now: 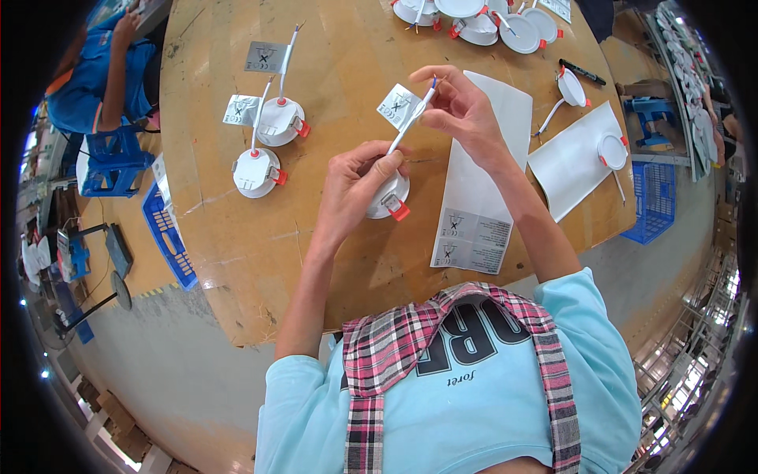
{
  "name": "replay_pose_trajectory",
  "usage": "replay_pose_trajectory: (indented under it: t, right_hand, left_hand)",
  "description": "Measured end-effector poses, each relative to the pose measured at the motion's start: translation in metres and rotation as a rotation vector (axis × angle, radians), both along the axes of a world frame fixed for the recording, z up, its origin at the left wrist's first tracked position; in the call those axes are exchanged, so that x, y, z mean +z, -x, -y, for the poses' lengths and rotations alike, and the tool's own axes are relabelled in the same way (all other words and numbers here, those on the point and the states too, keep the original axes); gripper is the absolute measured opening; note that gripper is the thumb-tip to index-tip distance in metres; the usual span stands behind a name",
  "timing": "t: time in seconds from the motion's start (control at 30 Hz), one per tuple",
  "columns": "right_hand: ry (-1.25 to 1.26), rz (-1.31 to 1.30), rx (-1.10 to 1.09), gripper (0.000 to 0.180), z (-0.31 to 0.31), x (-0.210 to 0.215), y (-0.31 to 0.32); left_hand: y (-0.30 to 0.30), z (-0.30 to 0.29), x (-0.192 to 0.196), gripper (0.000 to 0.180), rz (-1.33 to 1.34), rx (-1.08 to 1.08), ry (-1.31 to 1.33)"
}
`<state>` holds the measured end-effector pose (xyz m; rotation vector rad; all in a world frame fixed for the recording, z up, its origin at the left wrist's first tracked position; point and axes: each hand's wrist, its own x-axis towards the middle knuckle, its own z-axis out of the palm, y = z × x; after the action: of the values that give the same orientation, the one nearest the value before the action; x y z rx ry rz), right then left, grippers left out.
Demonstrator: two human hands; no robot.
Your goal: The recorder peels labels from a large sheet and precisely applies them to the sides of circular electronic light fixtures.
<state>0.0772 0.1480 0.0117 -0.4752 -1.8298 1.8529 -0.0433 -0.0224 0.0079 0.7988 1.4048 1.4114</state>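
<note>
My left hand (pixel 357 178) is closed around the base of a white cable on a round white downlight (pixel 392 193) with a red-tipped spring clip. The downlight sits low over the table, partly hidden by the fingers. A silvery printed label (pixel 399 107) sticks out like a flag from the upper part of the cable (pixel 401 139). Close to the cable's bare wire ends, the thumb and fingers of my right hand (pixel 466 114) pinch it beside the label. Under my right forearm lies a long white label sheet (pixel 485 162), with printed silver labels at its near end.
Two labelled downlights (pixel 280 122) stand at the left with cables upward. More downlights (pixel 478 28) are heaped at the far edge. On the right lie a black marker (pixel 583 73), a small downlight (pixel 570 87) and another white sheet (pixel 564 170). A co-worker (pixel 103 75) is at far left.
</note>
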Motion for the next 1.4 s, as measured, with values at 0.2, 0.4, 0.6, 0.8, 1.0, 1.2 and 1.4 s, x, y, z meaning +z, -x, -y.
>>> replay_pose_trajectory:
  t: [0.2, 0.4, 0.6, 0.8, 1.0, 1.2, 1.4]
  right_hand:
    - [0.064, 0.0, 0.059, 0.052, -0.008, 0.008, -0.002]
    - [0.092, 0.002, 0.089, 0.046, 0.0, 0.006, -0.005]
    - [0.03, 0.086, 0.022, 0.022, -0.005, 0.002, -0.006]
    - [0.076, 0.043, 0.041, 0.015, -0.005, 0.007, -0.009]
    - [-0.116, 0.132, -0.126, 0.018, 0.001, 0.005, -0.001]
    - [-0.151, 0.131, -0.385, 0.017, -0.014, -0.008, -0.023]
    - [-0.445, 0.271, -0.44, 0.016, 0.001, -0.008, -0.052]
  left_hand:
    - [0.001, 0.001, 0.007, 0.026, 0.159, -0.046, -0.04]
    - [-0.003, -0.001, 0.003, 0.026, 0.191, -0.057, -0.071]
    - [-0.001, 0.001, 0.013, 0.027, 0.175, -0.047, -0.023]
    - [0.0, 0.0, 0.008, 0.027, 0.149, -0.032, -0.037]
    - [-0.007, -0.001, 0.002, 0.02, -0.113, 0.098, 0.01]
    - [0.025, 0.002, -0.012, 0.023, -0.916, 0.306, 0.045]
    - [0.044, 0.006, -0.023, 0.029, -1.015, 0.475, 0.06]
